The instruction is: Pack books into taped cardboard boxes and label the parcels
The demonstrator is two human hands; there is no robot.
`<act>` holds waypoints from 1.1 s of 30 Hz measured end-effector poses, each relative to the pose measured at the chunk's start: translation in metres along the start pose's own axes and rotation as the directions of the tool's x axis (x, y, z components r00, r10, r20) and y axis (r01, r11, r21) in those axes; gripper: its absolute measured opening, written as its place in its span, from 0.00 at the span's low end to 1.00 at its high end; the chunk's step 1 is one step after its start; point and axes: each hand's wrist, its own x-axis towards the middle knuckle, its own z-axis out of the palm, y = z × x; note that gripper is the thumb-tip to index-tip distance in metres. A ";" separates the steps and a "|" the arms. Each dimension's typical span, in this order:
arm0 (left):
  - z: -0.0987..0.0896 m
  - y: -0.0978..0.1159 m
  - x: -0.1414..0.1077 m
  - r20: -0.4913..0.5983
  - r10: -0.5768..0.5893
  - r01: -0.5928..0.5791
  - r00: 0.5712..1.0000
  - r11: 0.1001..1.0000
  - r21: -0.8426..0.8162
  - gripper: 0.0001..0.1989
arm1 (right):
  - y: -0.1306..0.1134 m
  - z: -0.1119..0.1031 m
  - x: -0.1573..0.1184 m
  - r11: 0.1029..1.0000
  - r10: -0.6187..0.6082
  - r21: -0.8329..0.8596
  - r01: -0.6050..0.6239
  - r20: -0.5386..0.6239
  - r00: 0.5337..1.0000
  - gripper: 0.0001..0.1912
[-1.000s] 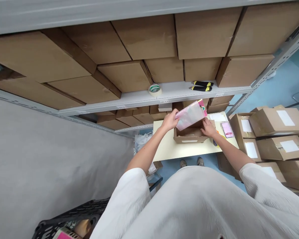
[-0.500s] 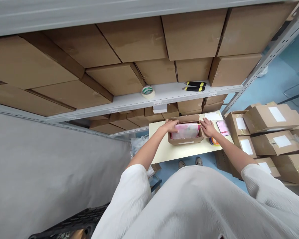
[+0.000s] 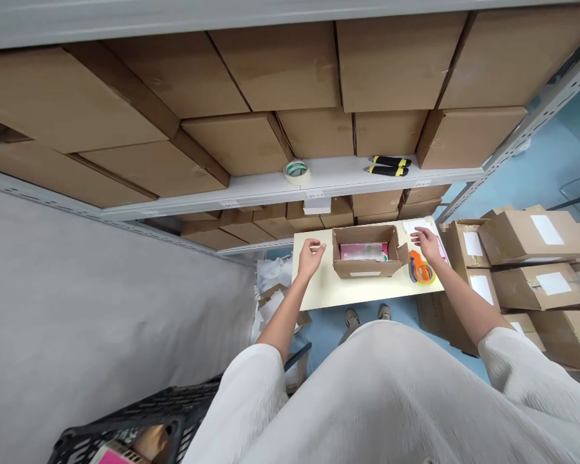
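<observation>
The open cardboard box (image 3: 365,267) is being supported by the cream table (image 3: 319,293); inside it, the pink packet (image 3: 365,252) is being enclosed by the cardboard walls, its top being left exposed; a flap is sticking out at the box's right end. The left hand (image 3: 312,258) is being held just beside the box's left end, apart from it, its fingers being kept loosely curled and partly open; nothing is being gripped by it. The right hand (image 3: 426,243) is being held over the table's right part, its fingers being kept spread and slightly bent; nothing is being gripped by it either; the phone (image 3: 443,251) is being partly hidden by the right arm, and the orange tape dispenser (image 3: 418,267) is being left uncovered nearer the body. Beyond the table, a tape roll (image 3: 297,171) and two black-and-yellow cutters (image 3: 389,171) are being held up by the grey shelf (image 3: 336,173); closed cartons (image 3: 323,134) are being stored behind them.
</observation>
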 end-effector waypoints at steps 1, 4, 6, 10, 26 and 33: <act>0.002 -0.004 -0.006 0.023 -0.033 0.034 0.999 0.999 -0.032 0.12 | 0.001 -0.002 0.000 0.999 0.031 0.040 -0.033 0.034 0.999 0.24; 0.009 -0.008 -0.022 0.121 -0.065 0.076 0.991 0.993 -0.089 0.15 | -0.001 0.003 -0.003 0.995 0.051 0.078 -0.063 0.142 0.989 0.19; 0.014 -0.008 -0.029 0.188 -0.058 0.076 0.981 0.993 -0.093 0.16 | -0.005 0.013 -0.006 0.995 0.041 0.083 -0.060 0.210 0.977 0.18; 0.017 -0.009 -0.034 0.259 -0.025 0.051 0.966 0.994 -0.094 0.17 | -0.013 0.037 -0.006 0.995 -0.020 0.095 -0.006 0.268 0.963 0.17; 0.022 -0.024 -0.052 0.497 0.080 -0.074 0.864 0.997 -0.032 0.27 | 0.006 0.047 -0.014 1.000 -0.025 0.018 0.020 0.310 0.950 0.21; 0.032 -0.040 -0.056 0.249 0.102 -0.112 0.963 0.993 0.026 0.49 | 0.010 0.042 -0.018 0.967 -0.111 -0.195 0.165 0.260 0.959 0.53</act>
